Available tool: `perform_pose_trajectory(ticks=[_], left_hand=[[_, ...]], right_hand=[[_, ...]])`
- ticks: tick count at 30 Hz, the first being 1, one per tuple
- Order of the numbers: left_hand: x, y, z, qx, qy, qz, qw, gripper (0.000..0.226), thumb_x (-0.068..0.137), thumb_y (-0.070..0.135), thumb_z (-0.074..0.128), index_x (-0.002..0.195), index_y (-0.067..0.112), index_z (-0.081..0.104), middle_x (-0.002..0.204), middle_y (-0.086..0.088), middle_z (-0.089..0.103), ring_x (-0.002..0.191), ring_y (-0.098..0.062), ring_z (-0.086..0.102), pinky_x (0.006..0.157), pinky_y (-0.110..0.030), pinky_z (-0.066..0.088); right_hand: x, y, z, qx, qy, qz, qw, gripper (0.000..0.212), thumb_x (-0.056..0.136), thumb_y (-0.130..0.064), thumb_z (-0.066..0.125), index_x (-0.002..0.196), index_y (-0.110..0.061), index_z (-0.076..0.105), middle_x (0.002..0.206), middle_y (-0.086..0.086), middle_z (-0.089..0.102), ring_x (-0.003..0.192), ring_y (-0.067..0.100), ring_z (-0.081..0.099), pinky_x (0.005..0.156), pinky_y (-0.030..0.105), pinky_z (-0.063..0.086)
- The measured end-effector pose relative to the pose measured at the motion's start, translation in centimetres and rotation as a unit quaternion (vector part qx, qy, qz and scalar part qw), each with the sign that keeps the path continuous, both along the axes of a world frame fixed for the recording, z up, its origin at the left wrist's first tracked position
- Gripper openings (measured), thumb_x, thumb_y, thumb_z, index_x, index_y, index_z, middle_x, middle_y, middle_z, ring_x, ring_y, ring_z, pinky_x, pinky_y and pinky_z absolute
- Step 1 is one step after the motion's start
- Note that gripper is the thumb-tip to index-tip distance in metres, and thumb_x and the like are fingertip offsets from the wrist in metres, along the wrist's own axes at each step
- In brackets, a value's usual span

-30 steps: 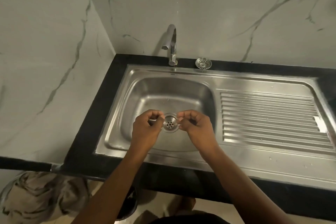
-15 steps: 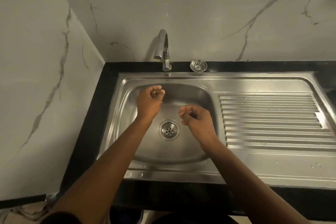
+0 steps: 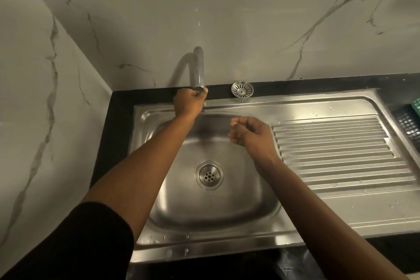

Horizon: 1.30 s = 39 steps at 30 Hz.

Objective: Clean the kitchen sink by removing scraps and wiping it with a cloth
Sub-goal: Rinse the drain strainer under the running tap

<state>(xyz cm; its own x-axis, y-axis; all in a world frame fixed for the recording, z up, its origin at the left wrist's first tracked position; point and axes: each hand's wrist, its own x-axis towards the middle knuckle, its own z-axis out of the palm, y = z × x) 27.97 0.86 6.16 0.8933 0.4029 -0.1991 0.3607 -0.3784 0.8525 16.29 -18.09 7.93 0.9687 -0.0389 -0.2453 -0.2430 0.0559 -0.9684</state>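
I see marbled wall panels (image 3: 227,18) meeting in a corner above a black counter (image 3: 113,120) that holds the steel sink (image 3: 341,211), its ribbed drainboard (image 3: 336,150) on the right. The basin is bare, with only the drain (image 3: 209,175) at its middle and a few droplets on the front rim. My left hand (image 3: 188,103) has its fingers wrapped around the base of the faucet (image 3: 198,68), hiding it. My right hand (image 3: 252,133) hovers over the basin, fingers loosely curled, holding nothing. A loose strainer (image 3: 242,90) sits on the counter just right of the faucet. A dark basket (image 3: 409,120) is cut off at the right edge.
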Motion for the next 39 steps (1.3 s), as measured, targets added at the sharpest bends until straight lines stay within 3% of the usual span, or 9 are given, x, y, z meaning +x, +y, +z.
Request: perform_pose_trajectory(ticks=[6, 10, 13, 15, 18, 23, 26, 34, 39], left_hand=[[-0.1, 0.9, -1.5, 0.031, -0.011, -0.014, 0.999, 0.05, 0.098, 0.041, 0.068, 0.072, -0.001, 0.074, 0.071, -0.021, 0.073, 0.07, -0.038, 0.071, 0.061, -0.037, 0.047], [0.3, 0.9, -1.4, 0.061, -0.029, -0.02, 0.998, 0.061, 0.089, 0.051, 0.076, 0.047, 0.015, 0.048, 0.042, 0.006, 0.046, 0.041, -0.014, 0.05, 0.049, -0.028, 0.039], [0.3, 0.6, -0.7, 0.058, -0.027, 0.004, 0.998, 0.05, 0.089, 0.047, 0.075, 0.055, 0.024, 0.046, 0.057, 0.009, 0.049, 0.063, -0.032, 0.067, 0.064, -0.044, 0.063], [0.4, 0.9, -0.8, 0.04, -0.022, 0.005, 0.999, 0.042, 0.089, 0.044, 0.072, 0.063, 0.014, 0.059, 0.064, -0.007, 0.063, 0.076, -0.041, 0.074, 0.073, -0.054, 0.065], [0.7, 1.5, -1.6, -0.034, 0.0, 0.0, 0.999, 0.06, 0.081, 0.05, 0.067, 0.088, -0.009, 0.074, 0.089, -0.035, 0.074, 0.085, -0.048, 0.076, 0.081, -0.059, 0.063], [-0.3, 2.3, -2.1, -0.027, -0.002, -0.013, 1.0, 0.038, 0.088, 0.039, 0.075, 0.08, 0.001, 0.08, 0.078, -0.02, 0.077, 0.077, -0.034, 0.077, 0.075, -0.041, 0.063], [-1.8, 3.1, -3.0, -0.055, -0.005, -0.036, 0.998, 0.009, 0.092, 0.017, 0.075, 0.085, 0.021, 0.08, 0.082, -0.004, 0.077, 0.089, -0.031, 0.078, 0.088, -0.047, 0.064], [-6.9, 4.4, -5.2, -0.143, 0.031, 0.006, 0.989, 0.012, 0.098, 0.011, 0.071, 0.1, 0.02, 0.079, 0.095, -0.008, 0.082, 0.093, -0.029, 0.08, 0.095, -0.046, 0.064], [-7.6, 4.0, -4.7, -0.171, 0.024, 0.011, 0.985, 0.015, 0.1, 0.008, 0.068, 0.097, 0.019, 0.077, 0.1, -0.012, 0.081, 0.094, -0.027, 0.079, 0.09, -0.038, 0.065]], right_hand=[[5.9, -0.2, -0.7, 0.003, 0.062, -0.05, 0.997, 0.008, 0.095, -0.015, 0.074, 0.087, -0.014, 0.073, 0.068, -0.001, 0.072, 0.065, 0.013, 0.071, 0.063, 0.027, 0.06], [10.1, 0.4, -2.1, -0.009, 0.095, -0.078, 0.992, 0.014, 0.095, -0.005, 0.069, 0.082, -0.011, 0.07, 0.061, -0.001, 0.067, 0.06, 0.013, 0.065, 0.058, 0.025, 0.058], [12.1, 1.1, -3.3, -0.009, 0.1, -0.095, 0.99, 0.02, 0.093, 0.001, 0.066, 0.076, -0.009, 0.068, 0.061, 0.003, 0.064, 0.058, 0.017, 0.062, 0.057, 0.028, 0.056], [12.9, 1.4, -4.2, -0.009, 0.108, -0.108, 0.988, 0.021, 0.092, 0.003, 0.066, 0.074, -0.009, 0.068, 0.058, 0.002, 0.064, 0.057, 0.017, 0.062, 0.057, 0.029, 0.056], [13.8, 1.6, -5.5, -0.009, 0.128, -0.143, 0.981, 0.016, 0.091, 0.0, 0.07, 0.077, -0.008, 0.07, 0.058, 0.002, 0.068, 0.059, 0.019, 0.065, 0.069, 0.036, 0.064], [15.4, 0.6, -6.7, -0.066, 0.164, -0.213, 0.961, 0.019, 0.091, -0.018, 0.078, 0.077, -0.017, 0.065, 0.085, 0.011, 0.077, 0.076, 0.022, 0.077, 0.082, 0.039, 0.066], [16.5, -0.2, -6.8, -0.109, 0.179, -0.225, 0.952, 0.025, 0.092, -0.026, 0.077, 0.075, -0.015, 0.063, 0.084, 0.012, 0.078, 0.076, 0.022, 0.079, 0.076, 0.037, 0.066], [18.5, -1.1, -6.9, -0.176, 0.214, -0.177, 0.945, 0.016, 0.083, -0.012, 0.081, 0.09, -0.001, 0.072, 0.084, 0.014, 0.079, 0.074, 0.025, 0.079, 0.079, 0.041, 0.066], [16.0, -0.7, -6.9, -0.16, 0.176, -0.159, 0.958, 0.017, 0.086, -0.014, 0.081, 0.094, -0.004, 0.07, 0.073, 0.01, 0.076, 0.047, 0.014, 0.071, 0.05, 0.024, 0.057]])
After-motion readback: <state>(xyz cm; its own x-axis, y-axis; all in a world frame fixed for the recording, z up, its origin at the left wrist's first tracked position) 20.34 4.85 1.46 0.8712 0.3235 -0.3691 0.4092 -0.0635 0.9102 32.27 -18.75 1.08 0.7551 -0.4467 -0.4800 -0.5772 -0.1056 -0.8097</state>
